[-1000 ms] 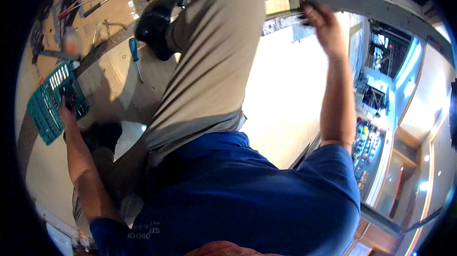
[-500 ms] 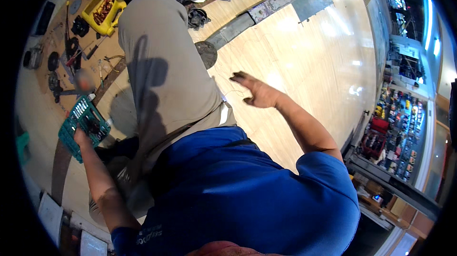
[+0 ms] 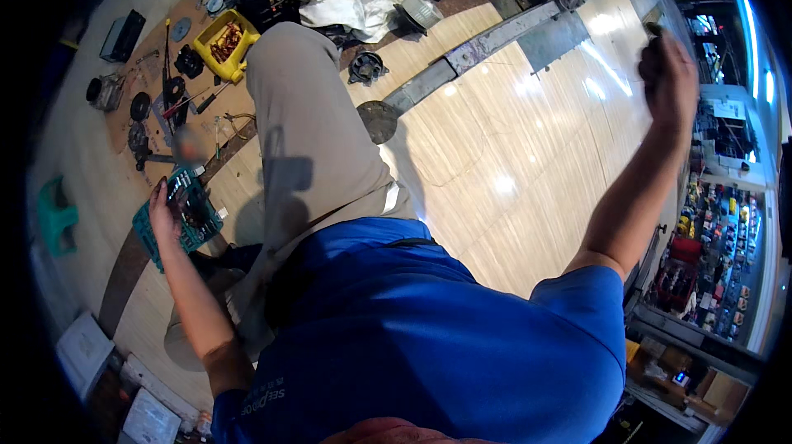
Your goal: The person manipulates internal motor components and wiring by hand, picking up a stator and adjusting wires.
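Note:
My left hand (image 3: 164,213) lies at the left part of a green tool case (image 3: 198,211), its fingers stretched out over the case. Sockets and other small metal tools sit in the case's moulded slots. Far to the right, my right hand (image 3: 672,81) is raised above the floor, away from any tool. Its fingers are bent but look apart, dark with grime and in shadow; I see nothing held in them.
Left ahead, a cardboard sheet (image 3: 186,101) carries pliers (image 3: 239,120), a screwdriver (image 3: 213,97) and dark round parts. A yellow container (image 3: 227,44) holds copper-coloured pieces. A metal beam (image 3: 474,52) runs along the floor. A green stool (image 3: 58,217) stands far left.
My right hand has swung up and out to the far right. My left hand has shifted forward along the tool case. The whole view has moved, so the floor things appear further right.

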Motion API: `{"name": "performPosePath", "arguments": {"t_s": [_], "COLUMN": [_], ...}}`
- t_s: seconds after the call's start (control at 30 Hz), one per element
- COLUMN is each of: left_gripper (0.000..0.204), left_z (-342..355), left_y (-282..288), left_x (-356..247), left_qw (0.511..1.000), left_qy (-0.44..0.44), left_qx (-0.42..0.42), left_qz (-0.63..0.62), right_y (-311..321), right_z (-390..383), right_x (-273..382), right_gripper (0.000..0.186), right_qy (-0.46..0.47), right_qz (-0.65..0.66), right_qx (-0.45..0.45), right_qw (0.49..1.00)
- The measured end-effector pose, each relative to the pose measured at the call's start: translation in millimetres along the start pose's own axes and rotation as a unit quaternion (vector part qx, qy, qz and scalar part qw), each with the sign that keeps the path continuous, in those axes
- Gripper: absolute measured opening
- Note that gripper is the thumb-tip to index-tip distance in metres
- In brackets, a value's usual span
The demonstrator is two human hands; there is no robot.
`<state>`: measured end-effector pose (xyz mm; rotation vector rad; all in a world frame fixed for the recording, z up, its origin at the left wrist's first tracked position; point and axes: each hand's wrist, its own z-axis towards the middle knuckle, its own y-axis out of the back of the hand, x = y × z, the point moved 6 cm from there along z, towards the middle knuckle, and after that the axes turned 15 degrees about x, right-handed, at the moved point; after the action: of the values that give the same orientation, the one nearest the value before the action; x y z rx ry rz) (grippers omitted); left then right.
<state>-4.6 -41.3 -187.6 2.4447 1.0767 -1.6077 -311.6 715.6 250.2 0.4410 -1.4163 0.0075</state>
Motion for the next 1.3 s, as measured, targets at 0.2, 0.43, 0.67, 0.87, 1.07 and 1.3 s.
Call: {"name": "performPosePath", "arguments": {"t_s": [0.2,0.43,0.67,0.87,1.07,1.3], "left_gripper": [0.041,0.028,0.035,0.035,0.009,0.019], "left_z": [-34.3,-74.8,-108.1,-90.6,-86.6,-104.8], "left_y": [-20.6,-88.3,-192.7,-147.4,-64.5,-11.1], "left_x": [-42.7,-100.4,-86.4,-110.0,-119.0,-136.9], "left_qw": [0.995,0.968,0.95,0.917,0.915,0.907], "left_qy": [-0.06,-0.146,-0.048,-0.142,-0.183,-0.222], "left_qx": [0.022,0.151,0.283,0.217,0.049,-0.044], "left_qz": [-0.076,-0.137,-0.121,-0.303,-0.357,-0.354], "right_y": [77.6,-76.0,-457.5,-612.5,-627.4,-615.9], "right_z": [-5.0,43.7,33.8,-81.8,-103.5,-130.3], "right_x": [159.8,157.1,10.8,-55.8,-86.1,-138.1], "right_gripper": [0.025,0.027,0.022,0.019,0.011,0.022], "right_qy": [0.128,0.137,0.183,0.182,0.147,0.04], "right_qz": [0.002,-0.324,-0.216,-0.233,-0.229,-0.273], "right_qx": [-0.096,-0.175,0.33,0.595,0.657,0.764], "right_qw": [0.987,0.92,0.9,0.748,0.703,0.583]}}
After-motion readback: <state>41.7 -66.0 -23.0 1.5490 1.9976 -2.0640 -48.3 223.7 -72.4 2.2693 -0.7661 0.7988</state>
